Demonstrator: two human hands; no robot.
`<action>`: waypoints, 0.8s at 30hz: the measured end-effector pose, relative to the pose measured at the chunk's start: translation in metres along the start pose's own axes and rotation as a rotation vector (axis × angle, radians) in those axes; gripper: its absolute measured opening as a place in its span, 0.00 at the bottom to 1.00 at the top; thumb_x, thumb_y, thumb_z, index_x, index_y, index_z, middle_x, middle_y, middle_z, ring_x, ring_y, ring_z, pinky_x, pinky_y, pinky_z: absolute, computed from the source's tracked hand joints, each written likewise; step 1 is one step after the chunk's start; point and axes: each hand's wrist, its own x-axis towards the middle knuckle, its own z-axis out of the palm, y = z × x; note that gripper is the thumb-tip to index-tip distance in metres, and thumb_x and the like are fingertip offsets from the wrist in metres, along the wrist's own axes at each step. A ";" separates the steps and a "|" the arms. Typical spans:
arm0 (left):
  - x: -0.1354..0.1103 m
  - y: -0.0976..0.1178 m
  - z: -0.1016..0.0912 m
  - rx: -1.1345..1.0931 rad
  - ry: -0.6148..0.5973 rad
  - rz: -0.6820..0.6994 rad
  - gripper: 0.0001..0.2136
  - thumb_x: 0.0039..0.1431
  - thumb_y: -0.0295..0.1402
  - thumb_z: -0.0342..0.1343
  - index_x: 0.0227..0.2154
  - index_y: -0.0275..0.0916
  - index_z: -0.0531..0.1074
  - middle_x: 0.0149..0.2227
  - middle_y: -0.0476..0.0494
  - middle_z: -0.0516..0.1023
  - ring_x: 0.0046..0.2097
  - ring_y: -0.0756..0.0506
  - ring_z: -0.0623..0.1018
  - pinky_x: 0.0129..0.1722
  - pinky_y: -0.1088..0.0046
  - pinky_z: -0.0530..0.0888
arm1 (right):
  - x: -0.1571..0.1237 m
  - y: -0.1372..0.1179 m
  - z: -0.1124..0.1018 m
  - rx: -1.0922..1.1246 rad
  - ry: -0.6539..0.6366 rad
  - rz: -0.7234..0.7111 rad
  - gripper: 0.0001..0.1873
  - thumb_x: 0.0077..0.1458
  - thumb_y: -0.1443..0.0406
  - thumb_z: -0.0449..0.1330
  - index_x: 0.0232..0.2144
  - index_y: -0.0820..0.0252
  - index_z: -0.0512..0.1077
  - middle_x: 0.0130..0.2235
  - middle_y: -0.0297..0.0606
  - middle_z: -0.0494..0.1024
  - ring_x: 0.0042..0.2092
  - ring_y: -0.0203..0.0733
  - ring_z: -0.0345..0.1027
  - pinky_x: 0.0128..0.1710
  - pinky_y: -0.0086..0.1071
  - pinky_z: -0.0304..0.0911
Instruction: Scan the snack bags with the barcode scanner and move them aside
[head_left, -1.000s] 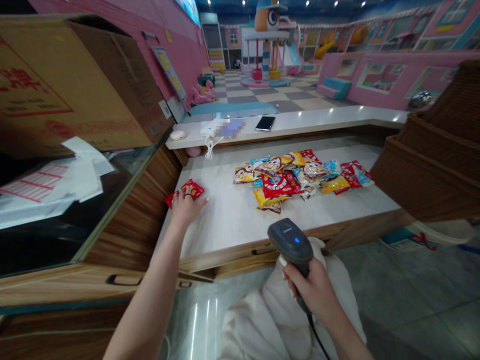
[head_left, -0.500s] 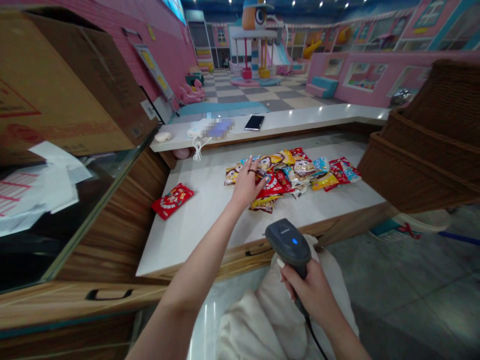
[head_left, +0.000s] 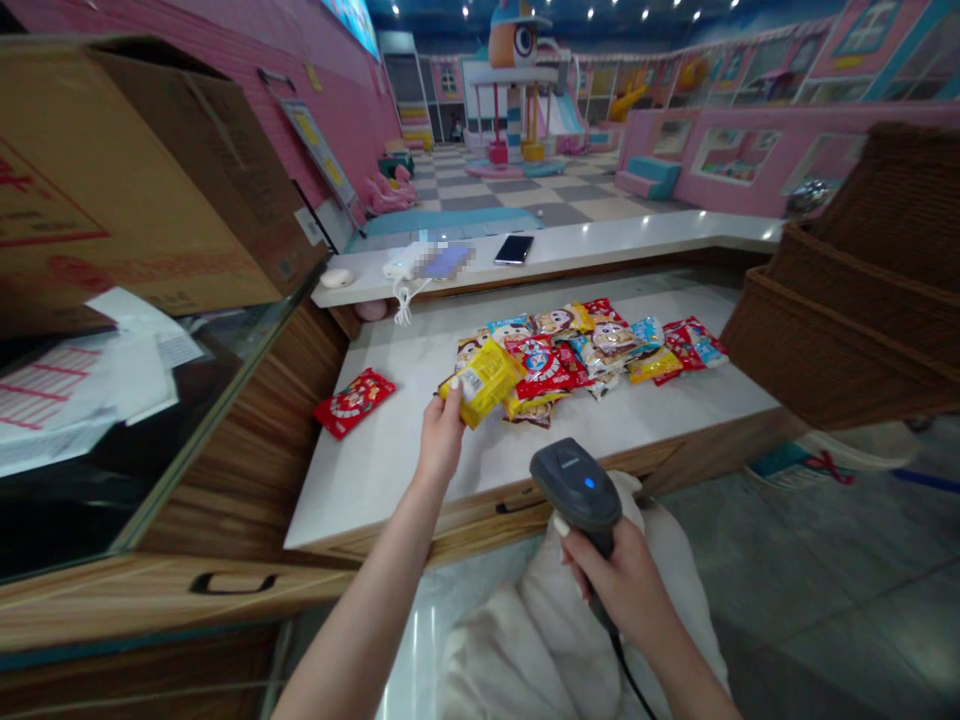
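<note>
My left hand [head_left: 441, 432] pinches a yellow snack packet [head_left: 484, 380] by its lower corner and holds it just above the white counter [head_left: 420, 440], in front of a pile of colourful snack packets [head_left: 592, 345]. A single red snack packet [head_left: 354, 401] lies alone on the counter to the left. My right hand [head_left: 622, 585] grips the handle of a dark barcode scanner [head_left: 576, 485] with a blue light, its head tilted toward the counter edge below the yellow packet. A cable runs down from the scanner.
A large cardboard box [head_left: 135, 170] and loose papers [head_left: 90, 370] sit on the glass case at the left. Wicker baskets [head_left: 862, 290] stand at the right. A phone [head_left: 514, 249] and a white charger lie on the raised ledge behind. White cloth covers my lap.
My left hand left the red packet at the left, reached into the pile, and has lifted out a yellow packet toward me. The scanner hand has hardly moved.
</note>
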 end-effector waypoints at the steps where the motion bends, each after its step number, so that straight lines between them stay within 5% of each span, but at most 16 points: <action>1: -0.008 -0.003 -0.008 -0.063 0.024 -0.052 0.21 0.60 0.47 0.64 0.47 0.35 0.77 0.47 0.37 0.84 0.51 0.39 0.82 0.53 0.61 0.77 | 0.000 -0.002 0.002 0.002 -0.009 -0.004 0.12 0.58 0.57 0.61 0.27 0.58 0.70 0.15 0.26 0.67 0.16 0.35 0.62 0.17 0.27 0.58; 8: -0.037 -0.017 -0.036 -0.226 0.141 -0.200 0.15 0.61 0.41 0.64 0.44 0.34 0.79 0.46 0.35 0.84 0.48 0.40 0.84 0.52 0.63 0.79 | 0.002 -0.013 0.020 -0.058 -0.063 -0.037 0.10 0.58 0.58 0.61 0.31 0.58 0.71 0.16 0.24 0.65 0.16 0.35 0.61 0.17 0.26 0.57; 24: -0.038 -0.023 -0.035 -0.287 0.106 -0.067 0.19 0.54 0.42 0.68 0.44 0.35 0.79 0.48 0.36 0.84 0.52 0.39 0.82 0.55 0.64 0.76 | 0.007 -0.022 0.040 -0.160 -0.130 -0.150 0.04 0.58 0.64 0.61 0.34 0.59 0.74 0.15 0.25 0.68 0.18 0.37 0.63 0.20 0.27 0.58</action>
